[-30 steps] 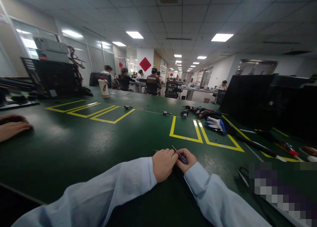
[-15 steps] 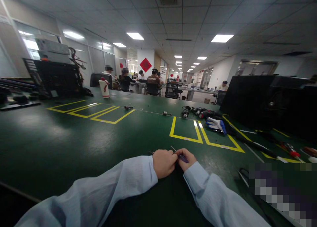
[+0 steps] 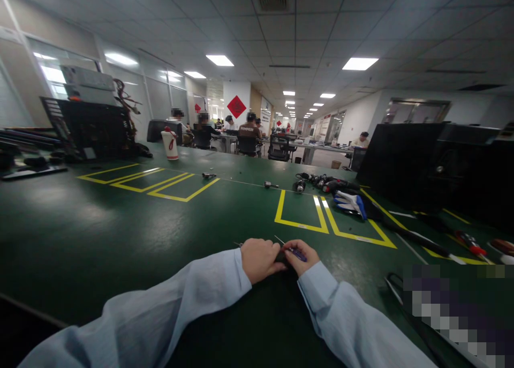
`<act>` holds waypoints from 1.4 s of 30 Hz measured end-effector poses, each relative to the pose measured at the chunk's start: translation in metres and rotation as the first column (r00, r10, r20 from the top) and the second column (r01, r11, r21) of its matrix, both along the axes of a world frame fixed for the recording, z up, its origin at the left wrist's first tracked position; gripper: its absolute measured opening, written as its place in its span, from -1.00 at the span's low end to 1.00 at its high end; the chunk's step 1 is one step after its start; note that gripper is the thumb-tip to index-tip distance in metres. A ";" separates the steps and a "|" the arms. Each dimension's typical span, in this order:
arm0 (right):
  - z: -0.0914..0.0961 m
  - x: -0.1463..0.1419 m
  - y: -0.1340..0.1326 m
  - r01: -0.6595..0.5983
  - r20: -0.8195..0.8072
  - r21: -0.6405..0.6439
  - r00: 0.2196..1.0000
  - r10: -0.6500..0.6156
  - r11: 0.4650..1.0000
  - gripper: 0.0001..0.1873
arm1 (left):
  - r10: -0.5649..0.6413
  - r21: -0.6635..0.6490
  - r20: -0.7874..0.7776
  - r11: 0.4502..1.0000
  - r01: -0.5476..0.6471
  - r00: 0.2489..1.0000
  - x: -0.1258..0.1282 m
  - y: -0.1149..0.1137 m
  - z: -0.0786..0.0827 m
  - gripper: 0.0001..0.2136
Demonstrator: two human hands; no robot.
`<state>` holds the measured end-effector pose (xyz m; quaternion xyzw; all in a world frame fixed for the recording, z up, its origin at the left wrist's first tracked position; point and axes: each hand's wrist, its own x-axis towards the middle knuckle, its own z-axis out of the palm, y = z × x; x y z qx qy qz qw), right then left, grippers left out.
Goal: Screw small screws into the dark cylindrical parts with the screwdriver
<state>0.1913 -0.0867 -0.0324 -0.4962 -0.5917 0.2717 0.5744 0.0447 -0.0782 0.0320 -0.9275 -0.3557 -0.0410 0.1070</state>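
A wide green table (image 3: 120,234) fills the view, marked with yellow taped boxes (image 3: 299,210). A black open case (image 3: 86,127) stands at its far left and a larger black case (image 3: 421,164) at the right. A pair of blue and white gloves (image 3: 351,202) lies beyond the yellow lines, well apart from the hands.

Both pale-blue sleeves rest on the table with the hands touching at its near middle. The left hand (image 3: 259,258) is curled knuckles-up, fingers pressed together; what lies under them is hidden. The right hand (image 3: 304,260) pinches the small screwdriver (image 3: 296,254) by its purple handle between thumb and fingertips. The thin shaft slants up and away over the left hand's knuckles, its tip just clear of the fingers.
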 end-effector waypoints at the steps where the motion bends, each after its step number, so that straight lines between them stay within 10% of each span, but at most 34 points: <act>1: 0.001 0.000 0.000 -0.016 -0.034 0.005 0.999 0.016 1.000 -0.89 | 0.018 -0.017 0.018 1.000 -0.018 1.000 -0.001 0.002 -0.001 -0.62; 11: 0.009 -0.004 0.007 -0.114 -0.253 0.018 0.961 0.115 0.993 -0.80 | -0.027 -0.120 0.275 0.991 0.062 0.961 -0.004 0.017 -0.020 -0.75; 20: 0.019 0.009 0.008 -0.168 -0.651 -0.114 0.757 0.054 0.979 -0.70 | 0.063 -0.250 0.455 0.967 0.060 0.888 -0.007 0.032 -0.020 -0.79; 42: 0.024 0.016 0.003 -0.269 -0.616 -0.186 0.781 0.102 0.945 -0.63 | 0.103 -0.325 0.404 0.945 0.038 0.909 -0.008 0.038 -0.020 -0.75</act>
